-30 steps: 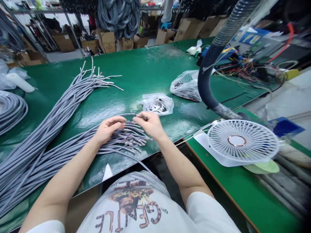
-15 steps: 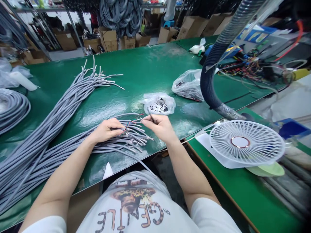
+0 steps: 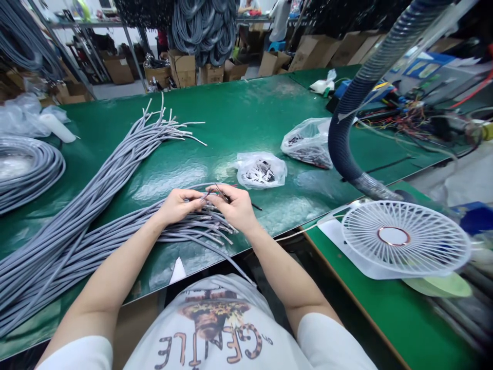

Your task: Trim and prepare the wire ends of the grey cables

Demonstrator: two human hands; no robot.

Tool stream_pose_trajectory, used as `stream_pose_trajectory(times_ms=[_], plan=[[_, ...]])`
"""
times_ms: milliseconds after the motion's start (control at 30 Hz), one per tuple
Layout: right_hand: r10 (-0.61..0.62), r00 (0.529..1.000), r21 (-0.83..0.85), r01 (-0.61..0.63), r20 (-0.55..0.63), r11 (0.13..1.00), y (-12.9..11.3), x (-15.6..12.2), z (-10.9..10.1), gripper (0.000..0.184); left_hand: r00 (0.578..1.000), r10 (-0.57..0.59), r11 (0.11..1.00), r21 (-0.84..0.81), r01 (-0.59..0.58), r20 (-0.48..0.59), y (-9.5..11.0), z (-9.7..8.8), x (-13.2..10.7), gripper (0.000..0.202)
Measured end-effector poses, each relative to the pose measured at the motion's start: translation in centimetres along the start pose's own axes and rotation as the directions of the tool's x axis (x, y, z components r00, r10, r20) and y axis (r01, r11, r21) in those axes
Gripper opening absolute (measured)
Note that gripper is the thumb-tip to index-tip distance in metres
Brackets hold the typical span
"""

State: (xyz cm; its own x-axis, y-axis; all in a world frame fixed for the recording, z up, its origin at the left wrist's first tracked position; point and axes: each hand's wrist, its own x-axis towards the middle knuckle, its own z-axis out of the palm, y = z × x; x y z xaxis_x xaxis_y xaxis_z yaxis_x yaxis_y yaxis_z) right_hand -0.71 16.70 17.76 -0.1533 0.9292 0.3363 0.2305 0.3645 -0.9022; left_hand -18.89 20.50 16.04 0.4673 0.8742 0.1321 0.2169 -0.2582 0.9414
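My left hand (image 3: pixel 180 206) is closed, thumb and forefinger pinching the stripped end of a grey cable, with fine coloured wires at the fingertips. Close against it, my right hand (image 3: pixel 235 208) is closed around a slim dark tool (image 3: pixel 257 206) that looks like tweezers; its back end sticks out past the palm. Both sets of fingertips meet over a bundle of grey cables (image 3: pixel 131 226), whose stripped ends (image 3: pixel 219 226) fan out below my right hand. The wires between my fingers are too small to tell apart.
A second grey cable bundle (image 3: pixel 115 164) lies to the left, beside a coiled cable (image 3: pixel 46 164). Two plastic bags of small parts, a near one (image 3: pixel 262 172) and a far one (image 3: pixel 308 144), sit beyond my right hand. A flexible duct (image 3: pixel 342 123) and white fan (image 3: pixel 404 246) stand right.
My right hand has moved left, up to my left hand's fingertips, and the dark tool's back end now shows. The whole view has shifted slightly.
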Motion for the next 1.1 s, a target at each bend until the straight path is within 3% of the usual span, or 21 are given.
stream_pose_trajectory(times_ms=[100,200,300,400,533,600,733,900,1000,1067,1100], plan=[[0.0,1.0,-0.105,-0.002,-0.015,0.994,0.4,0.2,0.6,0.035,0.999,-0.014,1.0,-0.017,0.013,-0.042,0.1,0.2,0.0,0.034],[-0.027,0.999,-0.215,0.017,-0.045,0.976,0.6,0.8,1.0,0.024,0.996,0.018,0.998,0.054,-0.014,-0.086,0.5,0.4,-0.1,0.03],[0.018,0.999,-0.08,-0.021,-0.048,0.997,0.7,1.7,0.8,0.026,0.997,0.016,0.998,0.065,-0.012,-0.07,0.7,0.3,-0.2,0.032],[0.116,0.993,0.139,-0.113,-0.017,0.984,0.8,2.5,0.2,0.032,0.998,-0.051,0.998,-0.05,0.049,-0.036,0.7,0.1,-0.2,0.032],[0.131,0.984,0.103,-0.144,0.118,0.984,0.8,2.7,-0.6,0.03,0.991,-0.118,0.978,-0.182,0.105,-0.063,0.9,0.0,-0.1,0.033],[0.089,0.98,0.034,-0.096,0.179,0.995,0.9,2.5,-0.7,0.029,0.989,-0.133,0.966,-0.233,0.116,-0.059,1.0,0.0,-0.1,0.034],[-0.048,0.971,-0.054,0.062,0.233,0.997,1.1,2.1,-0.7,0.027,0.98,-0.185,0.923,-0.327,0.2,0.077,1.0,-0.6,-0.1,0.035],[-0.214,0.93,-0.241,0.291,0.299,0.926,1.6,2.6,-1.3,0.022,0.962,-0.225,0.884,-0.384,0.268,0.154,1.4,-1.6,-0.1,0.036],[-0.183,0.96,-0.369,0.252,0.211,0.895,2.0,3.1,-3.2,0.025,0.983,-0.183,0.952,-0.248,0.178,0.005,2.5,-2.3,-0.5,0.029],[-0.12,0.988,-0.461,0.152,0.097,0.874,2.5,2.9,-5.1,0.029,0.974,-0.085,0.996,-0.049,0.076,-0.211,3.5,-3.0,-0.5,0.023],[-0.084,0.996,-0.51,0.094,0.042,0.855,2.8,2.6,-6.2,0.032,0.948,-0.016,0.998,0.049,0.033,-0.318,3.9,-3.5,-0.3,0.021]])
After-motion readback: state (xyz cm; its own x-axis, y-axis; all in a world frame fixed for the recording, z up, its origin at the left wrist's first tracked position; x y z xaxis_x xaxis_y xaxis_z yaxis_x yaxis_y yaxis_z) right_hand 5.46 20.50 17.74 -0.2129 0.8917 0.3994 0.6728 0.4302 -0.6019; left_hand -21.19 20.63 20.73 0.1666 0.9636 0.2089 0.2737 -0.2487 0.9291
